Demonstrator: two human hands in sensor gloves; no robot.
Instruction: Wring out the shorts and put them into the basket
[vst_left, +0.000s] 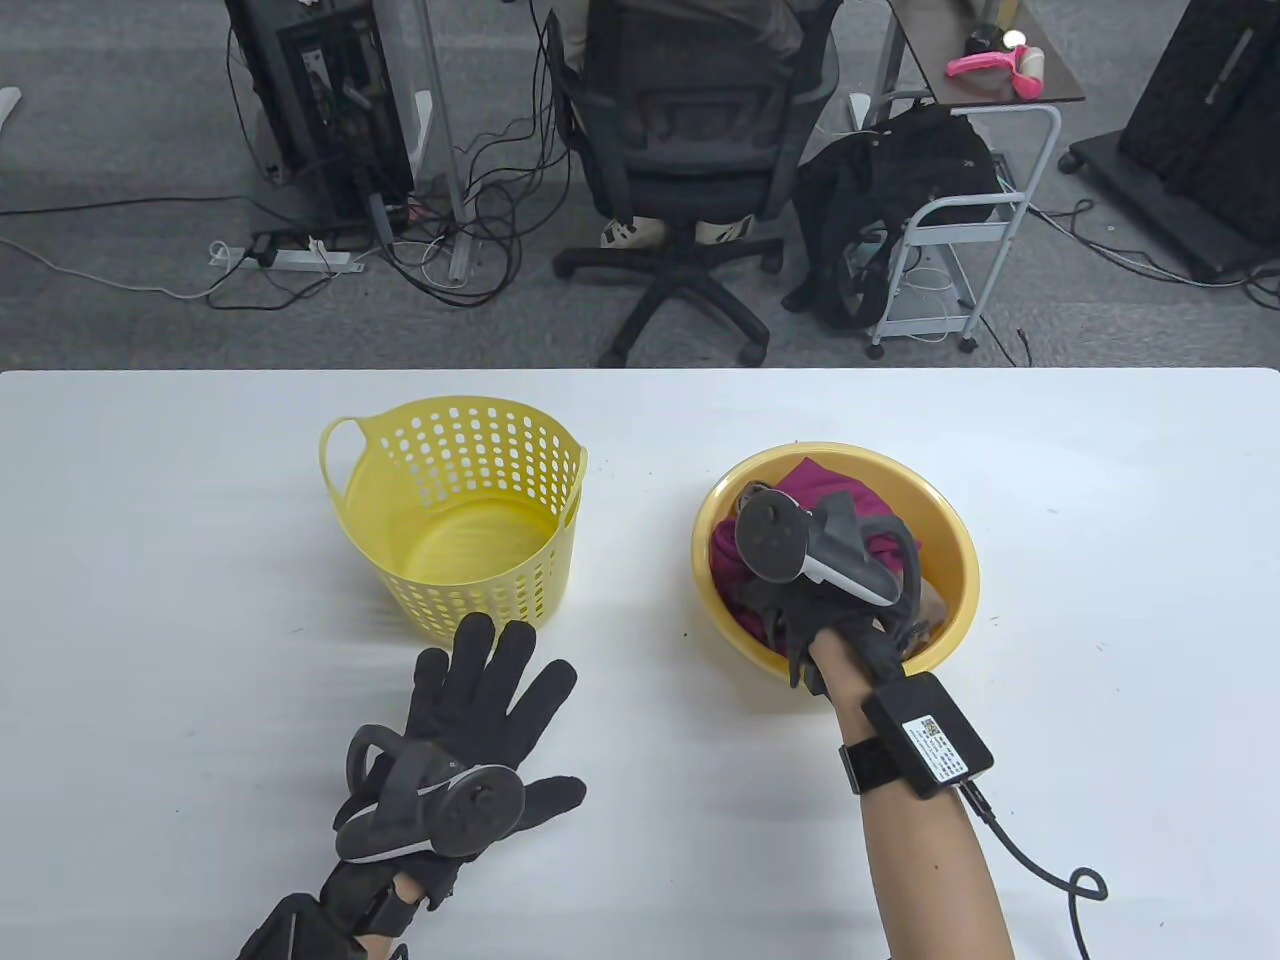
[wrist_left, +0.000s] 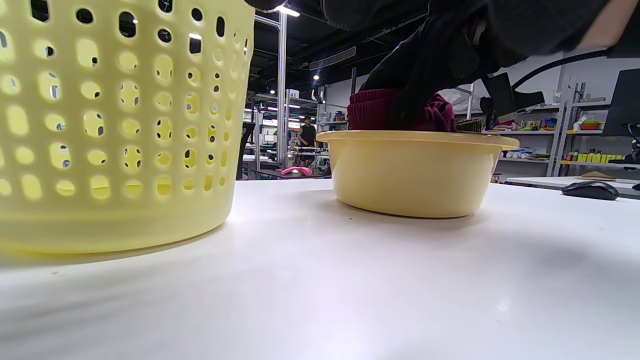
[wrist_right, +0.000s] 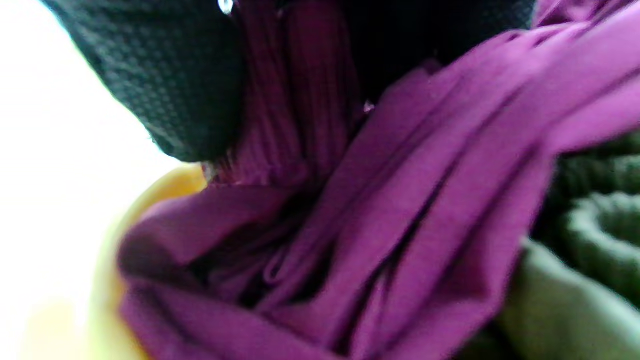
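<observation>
The magenta shorts (vst_left: 800, 478) lie bunched in a round yellow basin (vst_left: 955, 560) on the right of the white table. My right hand (vst_left: 775, 600) reaches down into the basin and grips the shorts. In the right wrist view the folded shorts (wrist_right: 400, 210) run up between the black gloved fingers (wrist_right: 165, 75). The left wrist view shows the shorts (wrist_left: 372, 107) rising above the basin (wrist_left: 410, 170) under my right hand (wrist_left: 425, 65). A yellow perforated basket (vst_left: 480, 440) stands upright to the left, with nothing in it. My left hand (vst_left: 490, 680) rests flat on the table just before it, fingers spread.
A dull green cloth (wrist_right: 575, 280) lies in the basin beside the shorts. The basket (wrist_left: 115, 125) and basin stand about a hand's width apart. A black mouse (wrist_left: 590, 190) sits on a table farther right. An office chair (vst_left: 690, 150) stands beyond the table's far edge.
</observation>
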